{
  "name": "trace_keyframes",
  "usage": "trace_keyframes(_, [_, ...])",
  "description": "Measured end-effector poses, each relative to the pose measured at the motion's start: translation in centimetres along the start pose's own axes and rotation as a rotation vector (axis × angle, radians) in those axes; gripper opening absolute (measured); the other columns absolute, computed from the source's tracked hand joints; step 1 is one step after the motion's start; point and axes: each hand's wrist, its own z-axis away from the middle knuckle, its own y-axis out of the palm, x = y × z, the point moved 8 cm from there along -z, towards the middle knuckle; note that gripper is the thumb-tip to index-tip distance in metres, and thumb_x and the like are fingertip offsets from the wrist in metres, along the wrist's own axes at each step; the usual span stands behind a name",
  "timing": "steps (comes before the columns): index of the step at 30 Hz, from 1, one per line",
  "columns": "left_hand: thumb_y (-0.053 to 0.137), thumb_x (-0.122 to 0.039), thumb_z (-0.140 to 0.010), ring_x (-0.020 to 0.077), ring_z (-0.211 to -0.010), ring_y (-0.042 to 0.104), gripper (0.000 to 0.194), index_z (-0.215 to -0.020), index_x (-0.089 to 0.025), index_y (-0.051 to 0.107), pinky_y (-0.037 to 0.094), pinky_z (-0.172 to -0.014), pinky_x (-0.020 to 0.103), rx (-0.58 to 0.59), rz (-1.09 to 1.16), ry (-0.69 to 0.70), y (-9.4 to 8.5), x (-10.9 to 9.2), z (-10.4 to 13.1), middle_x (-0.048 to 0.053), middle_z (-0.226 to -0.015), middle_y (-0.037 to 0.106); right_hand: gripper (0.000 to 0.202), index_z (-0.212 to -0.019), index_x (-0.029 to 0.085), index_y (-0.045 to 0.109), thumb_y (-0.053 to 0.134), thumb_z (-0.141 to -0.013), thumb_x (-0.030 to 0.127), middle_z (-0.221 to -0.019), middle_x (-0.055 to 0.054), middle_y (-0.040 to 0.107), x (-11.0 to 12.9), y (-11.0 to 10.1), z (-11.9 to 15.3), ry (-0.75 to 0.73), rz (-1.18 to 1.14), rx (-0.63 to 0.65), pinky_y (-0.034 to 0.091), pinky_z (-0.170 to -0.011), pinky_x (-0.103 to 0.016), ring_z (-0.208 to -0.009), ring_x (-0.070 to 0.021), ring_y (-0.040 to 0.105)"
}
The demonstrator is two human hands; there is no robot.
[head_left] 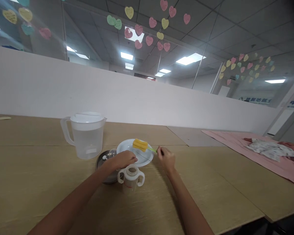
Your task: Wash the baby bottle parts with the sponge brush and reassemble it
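Note:
My right hand [166, 159] grips the thin green handle of a bottle brush with a yellow sponge head [140, 145]. The sponge is over the far part of a white plate or shallow basin [147, 160]. My left hand [124, 160] reaches to the near left side of that plate with its fingers curled in; whatever they hold, if anything, is hidden. Just below this hand stands an upright, clear baby bottle [131, 178] with two white handles and an uncovered mouth. Partly under my left forearm is a round metal bowl [99, 162] containing small clear and white pieces.
A large translucent pitcher [88, 138] with water stands left of the bowl. Far right, a doll-like figure in patterned clothes [271, 149] lies on a pink cloth [225, 138]. A low white wall [137, 101] with glass above borders the wooden table [205, 192].

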Motion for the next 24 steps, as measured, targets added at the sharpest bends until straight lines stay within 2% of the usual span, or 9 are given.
trace_keyframes(7, [0.053, -0.042, -0.068, 0.0255, -0.078, 0.054, 0.029, -0.052, -0.017, 0.054, 0.039, -0.069, 0.034, -0.028, -0.208, -0.061, -0.6, 0.6, -0.5, 0.010, -0.072, 0.060, 0.041, -0.054, 0.015, 0.056, 0.035, -0.087, 0.026, -0.049, -0.002, 0.055, -0.2, 0.0, 0.1, 0.019, -0.021, -0.003, 0.024, -0.047, -0.021, -0.045, -0.0073, 0.045])
trace_keyframes(12, [0.056, -0.033, -0.063, 0.0213, -0.063, 0.054, 0.025, -0.044, -0.018, 0.049, 0.038, -0.061, 0.031, 0.017, -0.203, -0.085, -0.7, 1.0, -0.4, 0.004, -0.053, 0.056, 0.041, -0.053, 0.015, 0.056, 0.036, -0.086, 0.026, -0.048, -0.002, 0.054, -0.2, -0.2, 0.0, 0.038, -0.023, -0.015, 0.024, -0.046, -0.021, -0.045, -0.0072, 0.044])
trace_keyframes(14, [0.055, -0.030, -0.063, 0.0200, -0.064, 0.055, 0.018, -0.050, -0.018, 0.055, 0.038, -0.059, 0.028, 0.031, -0.164, -0.075, -1.1, 1.0, -0.4, 0.003, -0.059, 0.059, 0.040, -0.054, 0.014, 0.057, 0.036, -0.086, 0.026, -0.048, -0.002, 0.054, -0.3, -0.4, 0.0, 0.053, -0.040, -0.025, 0.025, -0.046, -0.021, -0.045, -0.0074, 0.043])
trace_keyframes(16, [0.053, -0.031, -0.066, 0.0192, -0.070, 0.056, 0.016, -0.063, -0.018, 0.061, 0.039, -0.060, 0.026, 0.038, -0.120, -0.059, -2.0, 0.6, -0.5, 0.003, -0.072, 0.063, 0.041, -0.053, 0.014, 0.056, 0.036, -0.086, 0.027, -0.047, -0.001, 0.053, -0.5, -0.6, -0.1, 0.076, -0.062, -0.045, 0.025, -0.046, -0.021, -0.044, -0.0073, 0.043])
trace_keyframes(19, [0.050, -0.038, -0.072, 0.0178, -0.076, 0.057, 0.027, -0.081, -0.017, 0.064, 0.041, -0.063, 0.024, 0.046, 0.042, -0.014, -3.7, -0.9, -0.4, 0.003, -0.084, 0.065, 0.041, -0.051, 0.014, 0.055, 0.037, -0.086, 0.028, -0.045, -0.001, 0.051, -0.9, -0.6, 0.0, 0.095, -0.073, -0.075, 0.026, -0.046, -0.020, -0.043, -0.0069, 0.041])
trace_keyframes(22, [0.049, -0.045, -0.075, 0.0180, -0.077, 0.058, 0.034, -0.088, -0.017, 0.063, 0.042, -0.063, 0.024, 0.058, 0.323, 0.025, -5.1, -3.0, -0.1, 0.003, -0.084, 0.064, 0.041, -0.052, 0.014, 0.055, 0.038, -0.086, 0.026, -0.045, -0.001, 0.052, -0.9, -0.1, 0.2, 0.055, -0.035, -0.065, 0.024, -0.046, -0.021, -0.042, -0.0065, 0.040])
trace_keyframes(24, [0.048, -0.047, -0.077, 0.0179, -0.076, 0.058, 0.036, -0.091, -0.017, 0.062, 0.042, -0.063, 0.024, 0.036, 0.397, 0.027, -5.7, -3.9, 0.1, 0.003, -0.085, 0.064, 0.041, -0.051, 0.014, 0.055, 0.038, -0.086, 0.026, -0.046, -0.001, 0.052, -0.5, 0.4, 0.4, 0.011, -0.015, -0.038, 0.023, -0.045, -0.021, -0.042, -0.0062, 0.039])
